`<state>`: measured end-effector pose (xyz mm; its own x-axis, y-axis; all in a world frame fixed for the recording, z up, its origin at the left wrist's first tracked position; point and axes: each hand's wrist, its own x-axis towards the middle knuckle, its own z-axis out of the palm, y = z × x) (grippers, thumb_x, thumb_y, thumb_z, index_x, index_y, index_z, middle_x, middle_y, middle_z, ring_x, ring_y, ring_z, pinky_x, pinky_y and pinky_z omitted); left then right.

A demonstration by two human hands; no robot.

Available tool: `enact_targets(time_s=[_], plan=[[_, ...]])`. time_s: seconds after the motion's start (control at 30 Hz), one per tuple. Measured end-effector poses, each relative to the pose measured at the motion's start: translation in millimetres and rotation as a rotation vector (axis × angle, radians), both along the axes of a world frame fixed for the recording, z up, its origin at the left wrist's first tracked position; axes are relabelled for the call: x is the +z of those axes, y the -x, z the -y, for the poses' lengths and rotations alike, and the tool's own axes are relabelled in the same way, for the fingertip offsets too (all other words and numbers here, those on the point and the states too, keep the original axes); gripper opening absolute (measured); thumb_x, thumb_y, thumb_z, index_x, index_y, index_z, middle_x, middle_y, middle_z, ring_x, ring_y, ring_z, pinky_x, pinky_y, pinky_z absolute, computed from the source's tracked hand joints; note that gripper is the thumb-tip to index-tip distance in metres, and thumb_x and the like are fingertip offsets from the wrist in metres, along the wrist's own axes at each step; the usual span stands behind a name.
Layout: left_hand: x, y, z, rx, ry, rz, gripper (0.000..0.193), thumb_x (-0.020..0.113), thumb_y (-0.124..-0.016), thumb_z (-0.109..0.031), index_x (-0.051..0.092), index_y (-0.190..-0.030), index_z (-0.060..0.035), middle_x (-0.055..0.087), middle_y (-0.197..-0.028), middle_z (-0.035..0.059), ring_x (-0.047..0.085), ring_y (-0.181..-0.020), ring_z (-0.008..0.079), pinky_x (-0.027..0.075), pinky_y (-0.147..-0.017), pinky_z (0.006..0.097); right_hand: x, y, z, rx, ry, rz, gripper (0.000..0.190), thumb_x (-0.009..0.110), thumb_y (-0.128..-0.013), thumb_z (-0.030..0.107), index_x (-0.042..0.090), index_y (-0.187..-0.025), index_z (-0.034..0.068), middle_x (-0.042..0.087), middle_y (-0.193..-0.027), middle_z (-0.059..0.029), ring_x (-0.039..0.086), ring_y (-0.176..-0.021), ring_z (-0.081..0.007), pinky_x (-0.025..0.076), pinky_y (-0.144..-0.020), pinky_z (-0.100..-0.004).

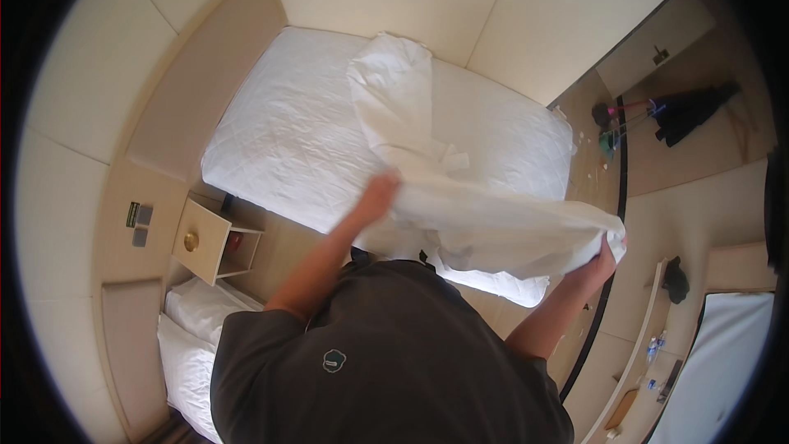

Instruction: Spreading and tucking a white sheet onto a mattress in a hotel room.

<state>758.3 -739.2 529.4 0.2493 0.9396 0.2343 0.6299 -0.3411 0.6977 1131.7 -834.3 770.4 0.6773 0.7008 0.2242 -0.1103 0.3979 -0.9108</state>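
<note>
A white bed sheet lies bunched across the bed and stretches between my hands. My right hand grips one end of it, raised past the bed's foot end at the right. My left hand is blurred at the sheet's near left edge, over the middle of the bed; whether its fingers are closed on the cloth cannot be told. Beneath lies a white quilted mattress cover, bare toward the headboard. Another part of the sheet runs in folds to the bed's far side, by the wall.
A nightstand stands left, between this bed and a second one with white pillows. A padded headboard borders the bed. Brooms or mops and small scraps lie at the right. A shelf with plastic bottles is lower right.
</note>
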Motion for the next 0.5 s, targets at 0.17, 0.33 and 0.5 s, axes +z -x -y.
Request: enact_targets(time_s=[0.17, 0.33, 0.5], plan=[[290.9, 49.9, -10.9, 0.15, -0.497, 0.977, 0.011, 0.056, -0.086, 0.001, 0.051, -0.079, -0.0058, 0.047, -0.068, -0.0033, 0.04, -0.06, 0.0048, 0.032, -0.054, 0.019, -9.3, -15.5, -13.6, 0.261, 0.021, 0.231, 0.035, 0.05, -0.086, -0.005, 0.048, -0.12, -0.001, 0.059, -0.108, -0.0112, 0.058, -0.102, -0.0213, 0.047, -0.092, -0.0346], [265.1, 48.1, -2.8, -0.096, -0.255, 0.358, 0.017, 0.073, -0.075, -0.011, 0.059, -0.082, -0.0042, 0.056, -0.072, 0.0048, 0.053, -0.064, 0.0142, 0.041, -0.059, 0.025, 11.9, -7.4, -43.0, -0.069, 0.03, -0.202, 0.032, 0.049, -0.093, 0.007, 0.051, -0.124, -0.001, 0.058, -0.118, -0.0145, 0.057, -0.11, -0.0253, 0.047, -0.096, -0.0386], [39.2, 58.6, -0.1, -0.222, 0.118, -0.114, 0.022, 0.072, -0.08, -0.015, 0.062, -0.096, -0.0034, 0.062, -0.08, 0.0131, 0.058, -0.074, 0.0273, 0.046, -0.068, 0.0346, -0.1, -49.6, -40.2, 0.021, -0.104, -0.367, 0.033, 0.048, -0.095, 0.013, 0.05, -0.123, -0.004, 0.057, -0.123, -0.0172, 0.056, -0.113, -0.0289, 0.047, -0.098, -0.0415]])
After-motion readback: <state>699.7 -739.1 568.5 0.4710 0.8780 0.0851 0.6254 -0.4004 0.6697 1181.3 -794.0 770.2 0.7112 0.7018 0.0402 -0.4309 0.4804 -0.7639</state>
